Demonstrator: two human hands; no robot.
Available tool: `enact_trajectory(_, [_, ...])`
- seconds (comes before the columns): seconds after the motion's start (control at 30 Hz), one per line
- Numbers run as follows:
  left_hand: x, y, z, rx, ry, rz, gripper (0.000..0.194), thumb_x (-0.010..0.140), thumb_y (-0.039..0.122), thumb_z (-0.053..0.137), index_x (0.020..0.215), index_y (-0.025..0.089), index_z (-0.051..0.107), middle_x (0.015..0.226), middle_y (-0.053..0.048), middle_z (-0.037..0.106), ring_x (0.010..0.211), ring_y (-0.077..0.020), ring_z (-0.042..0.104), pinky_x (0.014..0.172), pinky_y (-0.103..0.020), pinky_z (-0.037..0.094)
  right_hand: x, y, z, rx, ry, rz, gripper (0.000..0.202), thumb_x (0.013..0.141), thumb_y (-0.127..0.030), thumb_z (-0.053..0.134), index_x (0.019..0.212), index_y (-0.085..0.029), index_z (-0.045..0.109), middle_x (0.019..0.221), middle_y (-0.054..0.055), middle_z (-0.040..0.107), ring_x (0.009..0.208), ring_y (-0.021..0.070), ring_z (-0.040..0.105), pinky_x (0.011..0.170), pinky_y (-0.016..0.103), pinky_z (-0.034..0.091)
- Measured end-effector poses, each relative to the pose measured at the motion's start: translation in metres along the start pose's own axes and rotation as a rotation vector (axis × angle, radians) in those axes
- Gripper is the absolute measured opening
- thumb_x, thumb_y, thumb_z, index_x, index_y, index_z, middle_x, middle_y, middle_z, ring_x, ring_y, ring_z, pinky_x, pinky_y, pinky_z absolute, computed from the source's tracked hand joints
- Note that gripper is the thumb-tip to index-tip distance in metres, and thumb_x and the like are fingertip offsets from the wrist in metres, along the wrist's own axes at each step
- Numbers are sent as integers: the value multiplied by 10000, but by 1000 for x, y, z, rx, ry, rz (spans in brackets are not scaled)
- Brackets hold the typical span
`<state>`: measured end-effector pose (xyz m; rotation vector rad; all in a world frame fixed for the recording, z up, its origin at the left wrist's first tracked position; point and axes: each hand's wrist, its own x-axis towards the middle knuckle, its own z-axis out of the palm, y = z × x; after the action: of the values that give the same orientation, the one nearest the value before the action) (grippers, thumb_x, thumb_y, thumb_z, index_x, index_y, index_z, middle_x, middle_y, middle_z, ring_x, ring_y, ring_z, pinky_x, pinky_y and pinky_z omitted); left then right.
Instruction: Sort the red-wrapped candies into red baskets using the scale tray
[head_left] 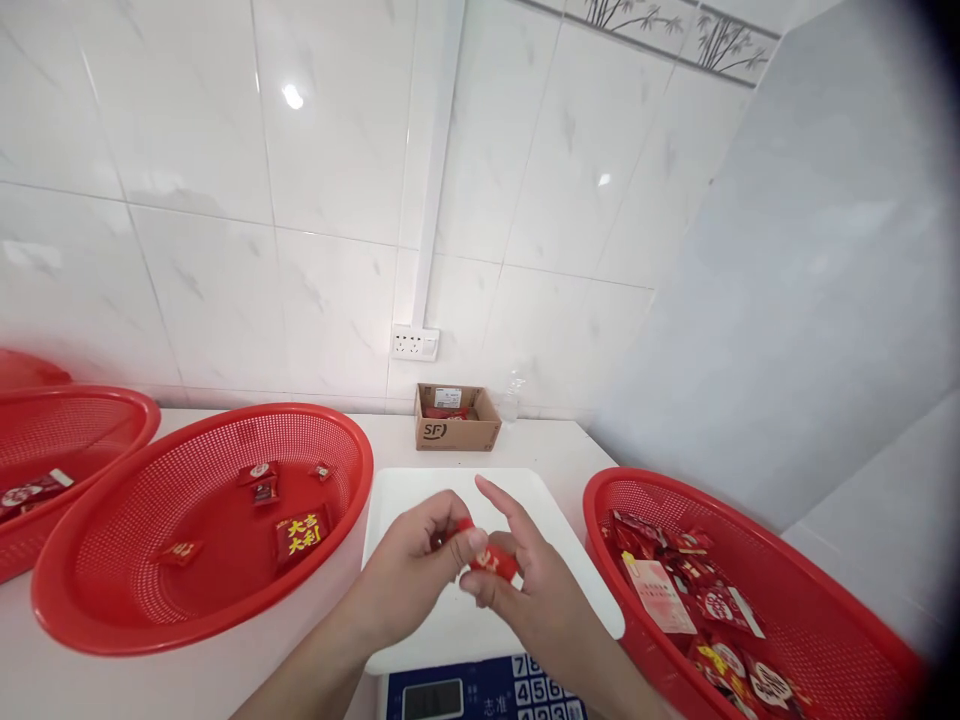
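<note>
A small red packet [493,562] with pale markings is held between both hands, over the white plate [480,625] of a scale. The thumb and fingers of my left hand [424,555] pinch its left end. My right hand [529,575] grips the right end between thumb and curled fingers, with the index finger raised. Below the plate, the scale's blue panel [487,692] shows a display and number keys, partly cut off by the frame.
Red basket [202,625] at left holds several red packets; another basket [112,400] stands at far left. A fuller red basket [795,540] is on the right. Behind the scale stand a cardboard box [469,436] and a clear bottle [511,398] near the tiled wall.
</note>
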<state>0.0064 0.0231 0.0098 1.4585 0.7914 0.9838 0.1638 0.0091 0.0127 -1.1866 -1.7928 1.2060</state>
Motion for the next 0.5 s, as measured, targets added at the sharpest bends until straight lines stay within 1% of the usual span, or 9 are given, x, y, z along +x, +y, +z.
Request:
enact_trajectory(0.03, [1,-2,-3,-23,55,21,329,817,478,557,695,193,444,570,55,477,518,-88,441,503,-218,338,4,0,1,4,37,-19,667,821,-424,586,1391,-232,298,750,-19,604,678,152,561,654,298,448])
enact_trajectory(0.07, [2,-3,-7,-50,104,40,330,821,483,551,700,195,445,553,59,472,506,-85,429,493,-213,337,7,0,2,-3,79,-51,520,831,-456,564,1272,-211,438,741,-9,602,680,152,556,643,289,439])
enact_trajectory(0.1, [3,-4,-10,-79,135,51,327,827,487,541,709,197,447,548,57,479,507,-87,432,486,-210,343,10,0,4,-18,110,-90,387,852,-485,521,1106,-194,536,735,1,600,684,150,549,634,281,429])
enact_trajectory(0.13, [4,-5,-12,-108,151,55,324,833,490,532,718,199,448,549,54,487,513,-91,443,483,-209,352,13,1,5,-38,127,-129,336,877,-500,469,948,-188,570,735,11,600,691,149,544,632,276,421])
enact_trajectory(0.17, [5,-7,-14,-131,156,53,321,836,493,527,728,201,447,556,51,496,525,-95,458,482,-208,362,15,2,6,-58,136,-160,354,900,-503,417,835,-188,565,737,17,600,693,146,540,631,273,416])
enact_trajectory(0.2, [6,-7,-15,-139,156,48,317,838,494,525,738,203,445,564,48,502,538,-99,470,485,-208,370,17,2,7,-70,144,-180,382,918,-497,376,775,-190,554,737,18,599,693,143,538,634,270,415])
enact_trajectory(0.27, [7,-9,-17,-105,152,36,314,850,498,504,751,207,440,579,47,509,551,-101,474,491,-209,376,20,3,10,-62,167,-198,399,938,-477,336,751,-195,550,727,14,600,701,141,544,659,268,423])
enact_trajectory(0.37, [8,-11,-17,17,157,23,344,884,509,424,726,204,439,585,41,502,541,-101,451,498,-218,366,22,4,12,-27,187,-188,398,939,-473,341,740,-196,547,714,9,606,697,139,554,665,261,433])
enact_trajectory(0.5, [7,-12,-15,187,243,63,359,902,476,387,667,206,422,562,45,456,534,-109,412,518,-233,346,22,6,14,-22,179,-153,408,932,-488,348,770,-193,579,713,11,620,707,145,567,673,263,441])
